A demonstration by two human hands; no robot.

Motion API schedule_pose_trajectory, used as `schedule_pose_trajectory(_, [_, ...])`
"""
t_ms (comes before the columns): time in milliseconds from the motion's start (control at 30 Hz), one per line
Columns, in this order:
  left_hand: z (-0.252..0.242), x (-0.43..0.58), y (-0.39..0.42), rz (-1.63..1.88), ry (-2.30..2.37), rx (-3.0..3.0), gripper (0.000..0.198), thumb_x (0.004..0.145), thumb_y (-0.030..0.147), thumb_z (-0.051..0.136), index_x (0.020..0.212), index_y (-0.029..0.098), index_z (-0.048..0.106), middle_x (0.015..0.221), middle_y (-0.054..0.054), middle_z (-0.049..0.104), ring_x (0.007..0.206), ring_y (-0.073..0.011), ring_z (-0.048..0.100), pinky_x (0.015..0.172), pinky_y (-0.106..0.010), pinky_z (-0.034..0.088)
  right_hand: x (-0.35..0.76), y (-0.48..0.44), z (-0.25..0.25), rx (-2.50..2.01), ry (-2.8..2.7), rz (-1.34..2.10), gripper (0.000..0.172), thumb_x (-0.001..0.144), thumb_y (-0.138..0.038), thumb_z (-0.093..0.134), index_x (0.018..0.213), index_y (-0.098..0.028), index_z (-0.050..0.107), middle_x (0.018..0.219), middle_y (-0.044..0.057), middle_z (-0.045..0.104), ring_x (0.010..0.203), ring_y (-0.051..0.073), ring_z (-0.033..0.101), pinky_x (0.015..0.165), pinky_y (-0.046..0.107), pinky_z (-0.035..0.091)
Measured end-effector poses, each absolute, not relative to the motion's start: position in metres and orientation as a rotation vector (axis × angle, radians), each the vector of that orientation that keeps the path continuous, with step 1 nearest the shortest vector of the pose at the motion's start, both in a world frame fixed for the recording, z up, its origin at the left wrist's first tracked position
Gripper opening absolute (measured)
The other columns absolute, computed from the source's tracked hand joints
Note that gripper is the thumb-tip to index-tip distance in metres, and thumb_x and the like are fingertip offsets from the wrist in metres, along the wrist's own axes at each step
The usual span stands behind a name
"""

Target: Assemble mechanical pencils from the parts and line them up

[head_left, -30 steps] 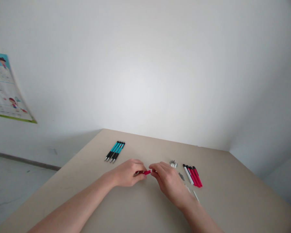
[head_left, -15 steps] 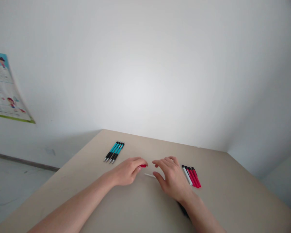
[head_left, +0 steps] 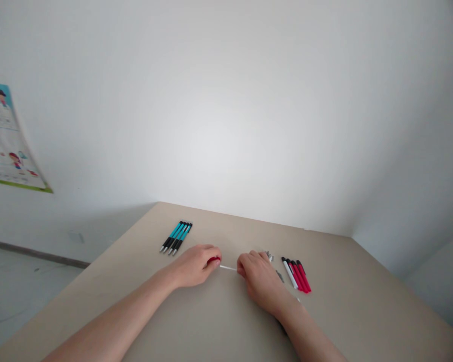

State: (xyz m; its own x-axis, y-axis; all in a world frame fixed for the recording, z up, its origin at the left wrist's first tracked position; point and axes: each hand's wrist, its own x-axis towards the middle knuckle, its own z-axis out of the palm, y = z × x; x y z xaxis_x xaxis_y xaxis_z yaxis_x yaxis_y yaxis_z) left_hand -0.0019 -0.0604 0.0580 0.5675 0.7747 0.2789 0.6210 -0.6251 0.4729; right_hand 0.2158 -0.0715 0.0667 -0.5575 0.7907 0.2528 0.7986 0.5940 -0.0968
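Holding a red piece (head_left: 213, 259) mostly hidden in its curled fingers, the left hand (head_left: 198, 264) sits just above the table (head_left: 211, 322), closed around it. The right hand (head_left: 262, 281) has its fingertips drawn together on one end of a thin white stick (head_left: 227, 267), whose other end reaches the left fingers; whether it enters the red piece I cannot tell. As a judgement, the work looks partway along: four teal pens (head_left: 178, 239) lie side by side at the left, seemingly whole, while the held parts do not appear fully joined. At the right, a white barrel (head_left: 289, 272) and three red barrels (head_left: 300, 276) lie in a row, looking unfinished without visible tips. Small grey parts (head_left: 280, 275) lie between that row and the right hand, apparently unused, partly hidden by it.
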Motion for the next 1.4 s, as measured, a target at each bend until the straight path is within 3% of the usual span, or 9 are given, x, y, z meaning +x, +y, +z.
schedule_pose_trajectory(367, [0.066, 0.000, -0.064, 0.674, 1.114, 2.492, 0.018, 0.090, 0.024, 0.041, 0.085, 0.018, 0.058, 0.075, -0.001, 0.058, 0.065, -0.0128, 0.050, 0.061, -0.022, 0.036, 0.221, -0.065, 0.061, -1.265, -2.439, -0.024, 0.021, 0.081, 0.002, 0.047, 0.077, -0.018, 0.053, 0.073, 0.000, 0.060, 0.072, 0.015, 0.049, 0.070, 0.028, 0.027])
schedule_pose_trajectory(567, [0.059, 0.001, -0.063, 0.652, 1.035, 2.522, 0.017, 0.089, 0.021, 0.042, 0.084, 0.018, 0.058, 0.078, -0.001, 0.061, 0.070, -0.0132, 0.053, 0.065, -0.022, 0.037, 0.207, -0.073, 0.067, -1.119, -2.429, -0.045, 0.014, 0.088, -0.012, 0.053, 0.076, -0.018, 0.057, 0.073, 0.001, 0.062, 0.071, 0.016, 0.051, 0.073, 0.029, 0.029])
schedule_pose_trajectory(700, [0.061, -0.001, -0.062, 0.676, 1.090, 2.512, 0.017, 0.088, 0.019, 0.042, 0.081, 0.018, 0.057, 0.075, 0.000, 0.059, 0.067, -0.0123, 0.051, 0.062, -0.021, 0.035, 0.207, -0.076, 0.069, -1.053, -2.402, 0.012, 0.006, 0.088, -0.018, 0.055, 0.088, -0.019, 0.061, 0.082, 0.003, 0.065, 0.078, 0.017, 0.054, 0.078, 0.031, 0.029])
schedule_pose_trajectory(767, [0.063, -0.001, -0.061, 0.687, 1.145, 2.502, 0.018, 0.088, 0.020, 0.041, 0.079, 0.018, 0.056, 0.070, 0.001, 0.057, 0.062, -0.0115, 0.048, 0.059, -0.021, 0.032, 0.212, -0.075, 0.068, -1.051, -2.371, 0.030, 0.009, 0.090, -0.018, 0.052, 0.091, -0.019, 0.062, 0.082, 0.004, 0.065, 0.078, 0.017, 0.054, 0.078, 0.031, 0.030])
schedule_pose_trajectory(933, [0.063, -0.001, -0.062, 0.649, 1.158, 2.517, 0.019, 0.091, 0.025, 0.041, 0.081, 0.018, 0.057, 0.068, 0.001, 0.057, 0.060, -0.0119, 0.048, 0.058, -0.022, 0.031, 0.215, -0.074, 0.065, -1.017, -2.388, 0.019, 0.025, 0.094, -0.020, 0.045, 0.075, -0.018, 0.062, 0.066, 0.002, 0.060, 0.069, 0.015, 0.050, 0.072, 0.029, 0.028])
schedule_pose_trajectory(1100, [0.062, -0.001, -0.063, 0.534, 1.059, 2.592, 0.025, 0.093, 0.029, 0.041, 0.082, 0.020, 0.060, 0.068, 0.000, 0.061, 0.065, -0.0135, 0.054, 0.060, -0.021, 0.031, 0.208, -0.077, 0.064, -0.991, -2.406, 0.049, 0.026, 0.093, -0.019, 0.045, 0.073, -0.017, 0.061, 0.064, 0.001, 0.059, 0.065, 0.013, 0.048, 0.069, 0.028, 0.027])
schedule_pose_trajectory(1400, [0.059, -0.002, -0.061, 0.448, 1.015, 2.593, 0.029, 0.094, 0.034, 0.039, 0.083, 0.020, 0.062, 0.064, 0.000, 0.060, 0.058, -0.0128, 0.051, 0.055, -0.021, 0.031, 0.210, -0.076, 0.065, -0.975, -2.398, 0.079, 0.026, 0.091, -0.017, 0.047, 0.069, -0.017, 0.061, 0.060, 0.001, 0.059, 0.061, 0.013, 0.047, 0.068, 0.028, 0.025])
